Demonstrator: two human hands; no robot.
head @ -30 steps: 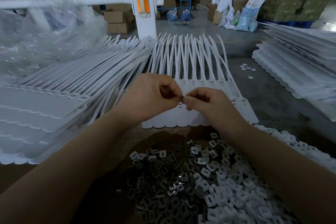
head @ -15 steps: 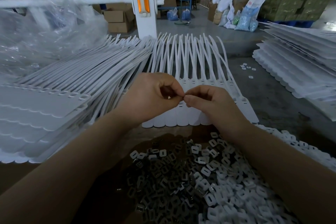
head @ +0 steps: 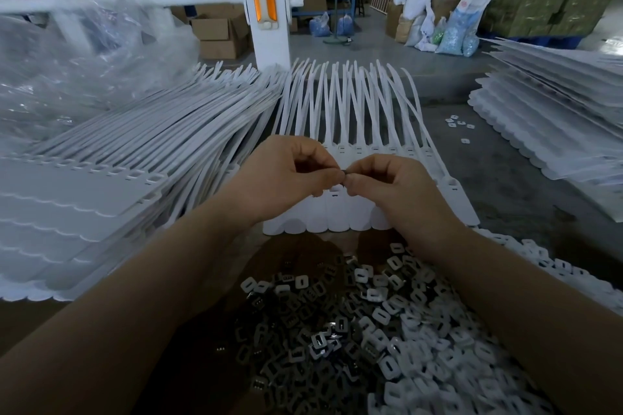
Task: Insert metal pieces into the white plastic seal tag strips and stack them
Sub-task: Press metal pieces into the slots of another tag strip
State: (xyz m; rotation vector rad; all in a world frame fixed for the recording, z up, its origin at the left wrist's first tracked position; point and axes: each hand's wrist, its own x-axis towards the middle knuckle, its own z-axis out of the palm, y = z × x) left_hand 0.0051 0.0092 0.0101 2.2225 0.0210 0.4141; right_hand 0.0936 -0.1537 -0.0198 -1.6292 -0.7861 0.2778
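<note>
My left hand and my right hand meet fingertip to fingertip above a sheet of joined white seal tag strips. Between the fingertips of both hands is pinched a small dark metal piece, mostly hidden by the fingers. The strip sheet lies flat in front of me, its tag heads near my hands and its thin tails fanning away. Below my forearms spreads a heap of small metal pieces mixed with small white plastic pieces.
A tall stack of finished strip sheets sits at my left. More white sheets are piled at the right on the grey floor. A white post with orange reflectors stands behind. Clear plastic wrap bulges at far left.
Both hands have stayed together over the strip sheet, shifting only slightly while the fingertips work the small piece between them.
</note>
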